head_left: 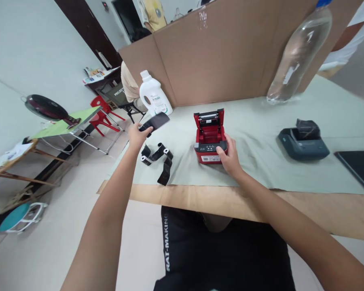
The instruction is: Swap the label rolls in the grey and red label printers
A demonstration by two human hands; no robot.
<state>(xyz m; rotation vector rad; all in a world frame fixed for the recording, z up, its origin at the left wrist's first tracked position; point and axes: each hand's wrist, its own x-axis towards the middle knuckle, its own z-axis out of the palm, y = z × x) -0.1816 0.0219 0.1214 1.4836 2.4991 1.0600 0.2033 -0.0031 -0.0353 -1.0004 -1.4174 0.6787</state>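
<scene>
My right hand (pixel 230 158) grips the right front corner of a small red label printer (pixel 210 158), thumb on its front panel. The printer's lid (pixel 209 119) is raised, and its red inner bay shows no roll. Held out to the left, my left hand (pixel 138 136) is closed on a dark strip of paper (pixel 157 121) that sticks out flat to the right; whether a roll sits in the palm is hidden. Just below it, loose black paper rolls (pixel 157 152) lie partly unwound on the cloth, one tail curling toward the table edge.
A white jug (pixel 154 95) and a tall water bottle (pixel 300 54) stand before a cardboard screen (pixel 218 52). To the right lie a dark printer (pixel 303 143) with black paper rising from it and a phone (pixel 359 167). The table's wooden edge (pixel 182 196) is close to my lap. People sit and stand beyond.
</scene>
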